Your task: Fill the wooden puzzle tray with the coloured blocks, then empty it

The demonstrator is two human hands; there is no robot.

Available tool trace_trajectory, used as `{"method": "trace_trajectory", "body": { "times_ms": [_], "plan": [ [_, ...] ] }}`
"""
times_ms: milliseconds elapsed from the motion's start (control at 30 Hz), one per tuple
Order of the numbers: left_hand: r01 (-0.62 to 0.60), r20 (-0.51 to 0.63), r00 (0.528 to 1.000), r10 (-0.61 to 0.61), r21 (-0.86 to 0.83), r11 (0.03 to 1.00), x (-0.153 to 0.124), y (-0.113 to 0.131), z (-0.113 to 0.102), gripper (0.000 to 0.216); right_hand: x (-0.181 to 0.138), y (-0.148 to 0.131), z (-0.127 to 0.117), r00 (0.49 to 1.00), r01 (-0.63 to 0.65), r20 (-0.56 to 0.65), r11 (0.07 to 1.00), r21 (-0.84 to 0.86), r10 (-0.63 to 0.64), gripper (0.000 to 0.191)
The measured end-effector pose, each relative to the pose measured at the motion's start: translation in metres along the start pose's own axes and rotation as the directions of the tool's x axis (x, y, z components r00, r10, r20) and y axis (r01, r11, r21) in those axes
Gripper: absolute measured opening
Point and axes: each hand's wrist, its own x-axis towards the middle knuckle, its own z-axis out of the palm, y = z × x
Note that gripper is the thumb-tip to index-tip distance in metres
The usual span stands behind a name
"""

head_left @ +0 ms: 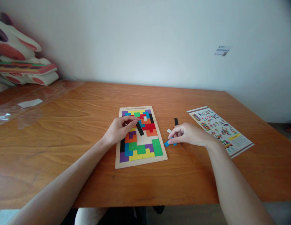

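Plainly, label by label:

Left hand: the left hand (119, 128) lies over the upper middle of the flat pale wooden puzzle tray (140, 162), fingertips pressed together on the end of a long thin black wooden bar piece (140, 128) that sits tilted across the other pieces, not yet down in a slot.

Right hand: the right hand (186, 133) rests on the brown wooden worktop (65, 131) just beside the tray's right edge, its grip pinching a small flat blue wooden block (167, 143).

Loose pieces: a short black wooden bar (176, 121) and a small white block (169, 130) lie near the right fingers.

Tray: mostly filled with coloured blocks, with a pale bare gap at its middle.

Handling, as a judgement: the pieces look light, stiff and thin, smooth enough to slide; they are unlikely to break. Best taken by their narrow side edges between thumb and forefinger, near the middle for the long bar so it does not swing.

Elsewhere: a printed pattern sheet (220, 129) lies well to the right; clear plastic wrap (16, 109) at far left.
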Motion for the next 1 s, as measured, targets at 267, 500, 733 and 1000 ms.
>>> {"method": "trace_trajectory", "body": {
  "times_ms": [267,500,733,1000],
  "plan": [
    [0.039,-0.025,0.999,-0.04,-0.047,0.998,-0.002,0.005,0.0,0.044,-0.001,0.026,-0.015,0.925,-0.078,-0.378,0.994,-0.076,0.043,0.03],
    [0.08,-0.033,0.996,-0.084,-0.102,0.992,-0.001,0.003,-0.001,0.047,-0.001,0.045,-0.018,0.94,-0.089,-0.322,0.993,0.076,0.109,0.032],
    [0.085,-0.034,0.995,-0.092,-0.159,0.984,-0.001,0.003,0.0,0.044,-0.001,0.041,-0.018,0.956,-0.07,-0.276,0.993,0.098,0.095,0.026],
    [0.107,-0.061,0.991,-0.123,-0.218,0.97,-0.002,0.008,0.001,0.043,-0.002,0.034,-0.015,0.964,-0.054,-0.247,0.985,0.163,0.094,0.033]
  ]
}}
